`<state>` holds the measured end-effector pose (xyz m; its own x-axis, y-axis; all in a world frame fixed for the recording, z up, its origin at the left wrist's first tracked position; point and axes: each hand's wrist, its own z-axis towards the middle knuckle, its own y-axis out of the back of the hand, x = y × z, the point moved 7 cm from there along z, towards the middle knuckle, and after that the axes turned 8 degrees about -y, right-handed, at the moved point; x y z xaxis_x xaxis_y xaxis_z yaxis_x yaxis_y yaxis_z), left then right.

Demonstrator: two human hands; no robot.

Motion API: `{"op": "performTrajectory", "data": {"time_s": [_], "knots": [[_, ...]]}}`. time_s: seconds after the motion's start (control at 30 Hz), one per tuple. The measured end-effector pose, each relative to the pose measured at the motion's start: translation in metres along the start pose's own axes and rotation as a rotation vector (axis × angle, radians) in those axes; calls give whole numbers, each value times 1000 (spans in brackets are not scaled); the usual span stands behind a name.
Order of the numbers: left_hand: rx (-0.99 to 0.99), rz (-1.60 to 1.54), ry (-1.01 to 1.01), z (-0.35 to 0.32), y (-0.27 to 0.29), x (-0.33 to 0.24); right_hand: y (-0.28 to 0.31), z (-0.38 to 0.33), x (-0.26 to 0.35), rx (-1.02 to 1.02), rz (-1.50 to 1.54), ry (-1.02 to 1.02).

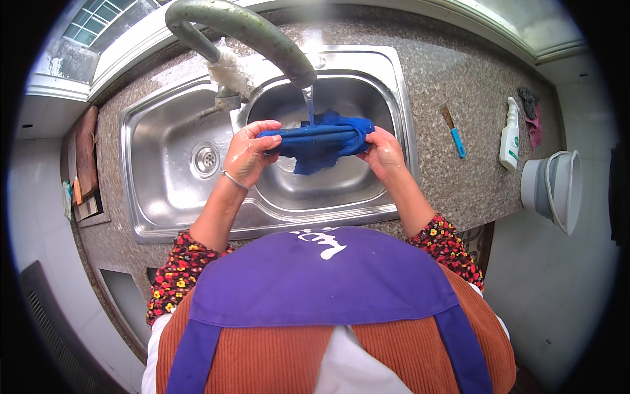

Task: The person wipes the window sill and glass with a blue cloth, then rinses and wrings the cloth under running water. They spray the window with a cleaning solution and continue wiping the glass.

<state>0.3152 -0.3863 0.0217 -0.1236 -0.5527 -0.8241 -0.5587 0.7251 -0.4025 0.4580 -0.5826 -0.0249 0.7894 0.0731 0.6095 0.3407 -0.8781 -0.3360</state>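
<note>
A wet blue cloth is stretched between my two hands over the right bowl of a steel double sink. My left hand grips the cloth's left end, thumb on top, a thin bracelet on the wrist. On the other end my right hand is closed, pinching a fold. From the curved faucet a stream of water runs down onto the middle of the cloth. One part of the cloth hangs below my hands into the bowl, and some is bunched behind.
Right of the sink, a blue-handled brush, a white spray bottle, a dark scrubber and a pink cloth lie on the speckled counter. A grey-white bucket is beside the counter. A brown board leans far left.
</note>
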Motion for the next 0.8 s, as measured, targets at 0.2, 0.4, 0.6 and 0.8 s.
{"op": "performTrajectory", "data": {"time_s": [0.2,0.4,0.6,0.8], "knots": [[99,18,-44,-11,-19,-34,-25,-7,23,160,-544,276],[36,104,-98,-34,-10,-74,18,-4,64,-159,-984,346],[-99,90,-285,-61,12,-121,50,-19,106,0,-39,330],[45,825,-363,-64,18,-99,41,-40,96,-485,-1400,564]]}}
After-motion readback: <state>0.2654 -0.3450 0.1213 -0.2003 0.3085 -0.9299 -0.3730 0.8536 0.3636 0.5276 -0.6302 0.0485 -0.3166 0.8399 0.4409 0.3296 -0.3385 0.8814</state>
